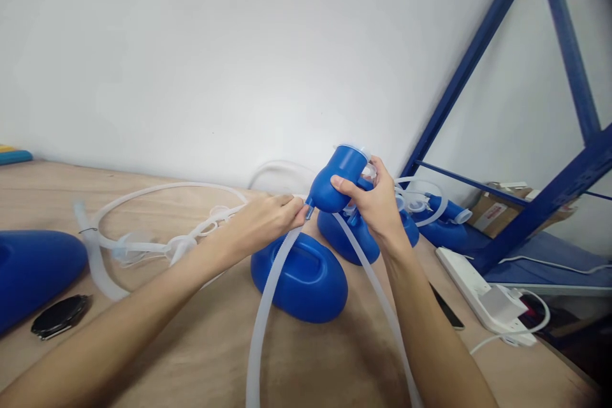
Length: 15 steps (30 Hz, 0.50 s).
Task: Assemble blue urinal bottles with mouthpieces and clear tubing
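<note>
My right hand (375,197) is wrapped round a blue funnel-shaped cup (337,178), tilted with its wide, pale-rimmed mouth up and its narrow spout down to the left. At that spout, my left hand (282,213) is closed in a pinch on a whitish ribbed hose (272,287). A short clear piece (310,210) shows at the spout beside my left fingertips; the exact joint is partly hidden. The hose hangs towards me, and another hose length (370,274) runs down beside my right forearm. Below my hands lies a blue plastic bottle (301,277) with a moulded handle.
More blue bottles (351,245) lie behind. Coiled hose (167,186) with clear fittings is on the left, near another blue container (38,274) and a black oval object (61,317). A power strip (482,293) and blue metal frame (471,64) stand right.
</note>
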Motion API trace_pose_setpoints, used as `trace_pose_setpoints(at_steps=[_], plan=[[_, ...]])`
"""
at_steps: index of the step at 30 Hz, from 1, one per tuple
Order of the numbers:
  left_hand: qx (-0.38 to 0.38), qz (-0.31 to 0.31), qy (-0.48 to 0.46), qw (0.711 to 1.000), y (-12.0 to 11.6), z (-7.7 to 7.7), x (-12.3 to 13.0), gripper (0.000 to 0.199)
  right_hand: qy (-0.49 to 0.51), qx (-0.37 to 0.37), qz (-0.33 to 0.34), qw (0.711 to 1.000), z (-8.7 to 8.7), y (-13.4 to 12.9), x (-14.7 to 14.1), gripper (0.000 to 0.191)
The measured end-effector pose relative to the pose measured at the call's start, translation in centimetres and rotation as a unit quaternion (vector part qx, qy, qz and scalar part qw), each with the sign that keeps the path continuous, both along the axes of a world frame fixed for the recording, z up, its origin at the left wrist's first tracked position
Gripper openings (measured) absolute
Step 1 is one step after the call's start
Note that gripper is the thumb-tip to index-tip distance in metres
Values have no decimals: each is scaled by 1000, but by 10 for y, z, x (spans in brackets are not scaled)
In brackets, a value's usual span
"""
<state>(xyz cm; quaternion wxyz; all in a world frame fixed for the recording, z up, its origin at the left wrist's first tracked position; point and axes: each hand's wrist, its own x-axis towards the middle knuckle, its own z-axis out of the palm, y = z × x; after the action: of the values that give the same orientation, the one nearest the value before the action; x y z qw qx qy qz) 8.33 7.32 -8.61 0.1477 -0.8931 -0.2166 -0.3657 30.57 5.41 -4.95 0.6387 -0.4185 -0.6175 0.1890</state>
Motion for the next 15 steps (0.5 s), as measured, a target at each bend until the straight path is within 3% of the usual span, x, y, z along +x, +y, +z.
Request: trace_pose_setpoints(at_steps=[5, 9, 15], plan=[[-207, -34, -67, 975, 6, 3, 1, 40, 17, 35, 26, 999, 0, 3, 7, 63], [-349, -34, -127, 928, 1, 10, 3, 40, 3, 33, 36, 999, -2, 1, 1, 66], [-487, -48, -193, 850, -15, 23, 2, 43, -47, 40, -11, 998, -7, -6, -16, 80]])
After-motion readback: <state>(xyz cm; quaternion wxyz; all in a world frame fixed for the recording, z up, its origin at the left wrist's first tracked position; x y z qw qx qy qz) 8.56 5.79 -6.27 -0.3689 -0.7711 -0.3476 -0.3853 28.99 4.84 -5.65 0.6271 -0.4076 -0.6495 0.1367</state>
